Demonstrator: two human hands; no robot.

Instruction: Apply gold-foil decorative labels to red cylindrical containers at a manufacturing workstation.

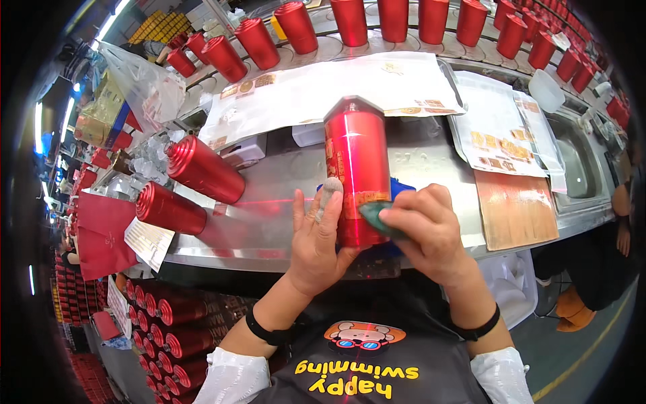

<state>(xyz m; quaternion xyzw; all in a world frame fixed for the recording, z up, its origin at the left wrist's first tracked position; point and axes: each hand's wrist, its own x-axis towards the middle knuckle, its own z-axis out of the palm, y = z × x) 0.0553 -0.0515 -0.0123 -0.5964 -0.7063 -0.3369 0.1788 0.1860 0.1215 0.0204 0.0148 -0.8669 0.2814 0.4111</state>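
A shiny red bottle (356, 161) with a gold label lies lengthwise on the steel workbench (282, 182), its bottom end toward me. My left hand (316, 236) rests against its left side, fingers up, one fingertip wrapped in tape. My right hand (424, 232) presses a small dark green scraper-like tool (377, 219) against the label near the bottle's lower end. A blue pad (402, 187) peeks out under the bottle.
Two more red bottles (202, 168) (168, 209) lie on the bench at left beside a clear plastic bag (145, 84). White sheets of gold labels (323, 87) (494, 131) lie behind. A row of upright red bottles (393, 20) lines the back. Racks of bottles (178, 330) sit below left.
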